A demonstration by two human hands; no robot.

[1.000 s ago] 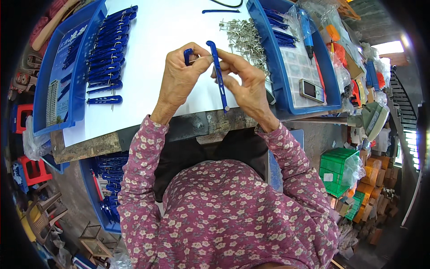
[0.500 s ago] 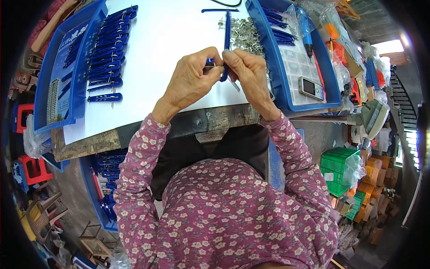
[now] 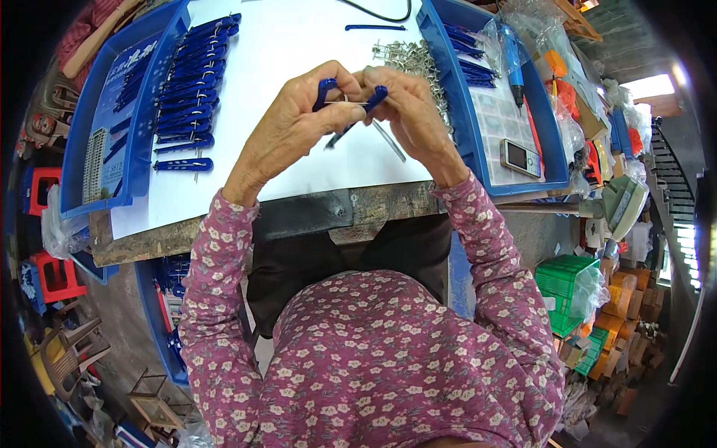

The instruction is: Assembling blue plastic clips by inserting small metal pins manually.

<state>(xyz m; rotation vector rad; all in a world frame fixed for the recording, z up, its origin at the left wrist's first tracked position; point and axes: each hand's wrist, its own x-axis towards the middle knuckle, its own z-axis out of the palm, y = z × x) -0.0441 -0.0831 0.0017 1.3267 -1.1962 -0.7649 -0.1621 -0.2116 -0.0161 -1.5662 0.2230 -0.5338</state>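
My left hand [image 3: 302, 119] and my right hand [image 3: 411, 104] meet above the white work surface, both closed. From the left hand's pinch juts a glossy blue plastic clip piece [image 3: 324, 94]. Between the fingertips of my right hand is another slim blue strip [image 3: 376, 98]. A thin metal rod [image 3: 389, 142] sticks out below the right fingers, and a dark narrow tip shows under the left ones. Fingers hide how the pieces meet. Just beyond the right hand lies a heap of small silvery metal parts [image 3: 407, 56], with one loose blue strip [image 3: 375, 28] behind it.
A row of blue clips [image 3: 196, 82] lines the left side, beside a blue tray [image 3: 134, 172]. Another blue tray [image 3: 485, 168] on the right holds blue strips, a phone [image 3: 520, 158] and a blue screwdriver-like tool [image 3: 512, 66]. The table's worn wooden edge [image 3: 396, 198] is nearest me.
The long blue strip that stood upright between my hands has turned, and its end now points differently. My left hand has shifted slightly left and away from me.
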